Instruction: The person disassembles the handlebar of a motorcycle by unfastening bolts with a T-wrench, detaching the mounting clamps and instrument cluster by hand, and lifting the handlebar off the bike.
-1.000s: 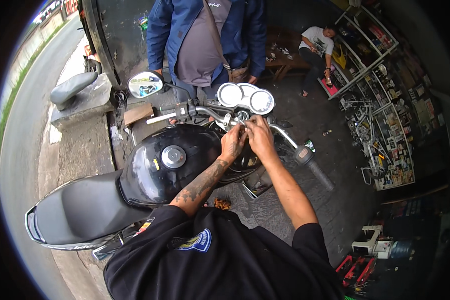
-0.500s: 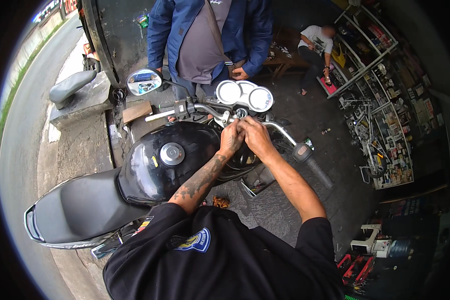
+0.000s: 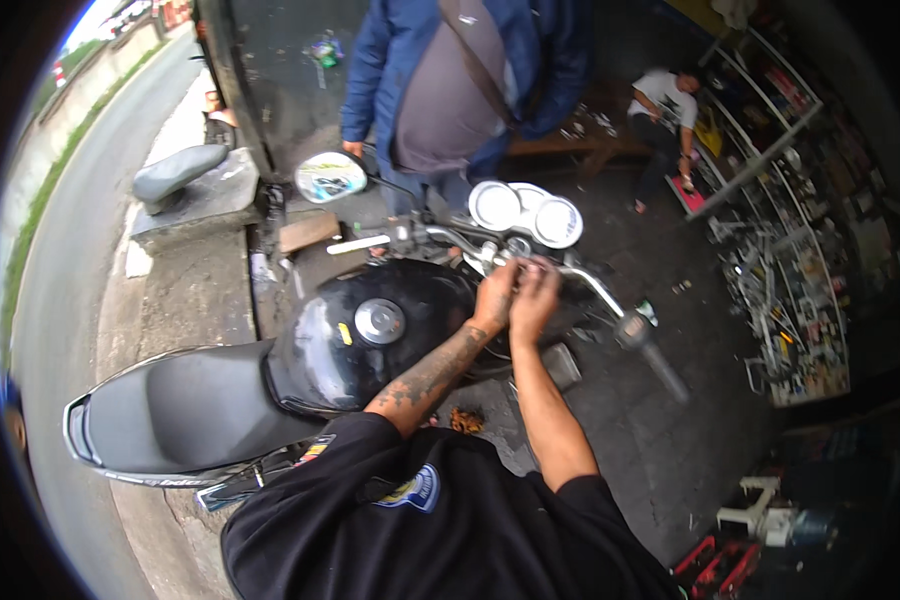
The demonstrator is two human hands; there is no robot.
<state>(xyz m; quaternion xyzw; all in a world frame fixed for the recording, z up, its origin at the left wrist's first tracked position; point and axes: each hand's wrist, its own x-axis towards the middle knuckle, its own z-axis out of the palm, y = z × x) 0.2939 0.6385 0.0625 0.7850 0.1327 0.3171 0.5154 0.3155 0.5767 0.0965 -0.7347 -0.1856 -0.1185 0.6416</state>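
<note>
1. Working at the centre of the handlebar [image 3: 450,240] of a black motorcycle, both hands sit side by side just behind the twin round gauges [image 3: 526,210].
2. Left hand [image 3: 494,296]: fingers curled and pressed against the bar clamp area, beside the ignition lock [image 3: 518,246]. Whether a tool or small part is held inside the curl cannot be told; the spot is too small and covered by the fingers.
3. Right hand [image 3: 536,298]: fingers bent down over the same spot, touching the left hand. Grasp not resolvable, same reason.
4. Left forearm is tattooed and crosses above the black fuel tank [image 3: 370,330], which has a round chrome filler cap [image 3: 379,320] on top.
5. Grey-black seat [image 3: 185,405] extends from the tank toward the left of the view.
6. Round mirror [image 3: 330,176] stands on its stem above the handlebar end nearer the road; the other grip [image 3: 650,352] points toward the lower right.
7. Another person in a blue jacket [image 3: 390,60] stands just beyond the gauges, facing the motorcycle.
8. A third person in a white shirt [image 3: 660,95] crouches farther back, near shelves of parts [image 3: 800,300] along the right side.
9. Wearer's own black shirt [image 3: 420,520] fills the lower middle of the view.
</note>
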